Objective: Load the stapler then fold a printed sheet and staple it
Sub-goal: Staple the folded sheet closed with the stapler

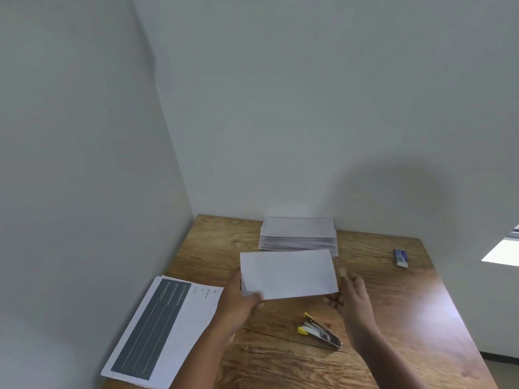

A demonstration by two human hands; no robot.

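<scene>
- The wooden desk [407,318] sits in a corner against pale walls [280,108].
- A stack of printed sheets [165,329] lies at the desk's near left, its top page showing a dark striped block and some small text.
- A pile of folded papers [299,233] rests at the back of the desk, by the wall.
- A folded sheet [289,273], blank side up, is held above the desk just in front of that pile, its long edges running left to right.
- The left hand [241,301] pinches the sheet's near left corner, thumb on top and fingers beneath.
- The right hand [352,293] is at the sheet's right edge, fingers loosely curled and partly spread; whether it grips the paper cannot be told.
- The stapler [320,331], metal with yellow tips, lies on the desk below the sheet, between the two forearms, untouched.
- A small blue-and-white eraser [401,257] lies near the far right edge, well apart.
</scene>
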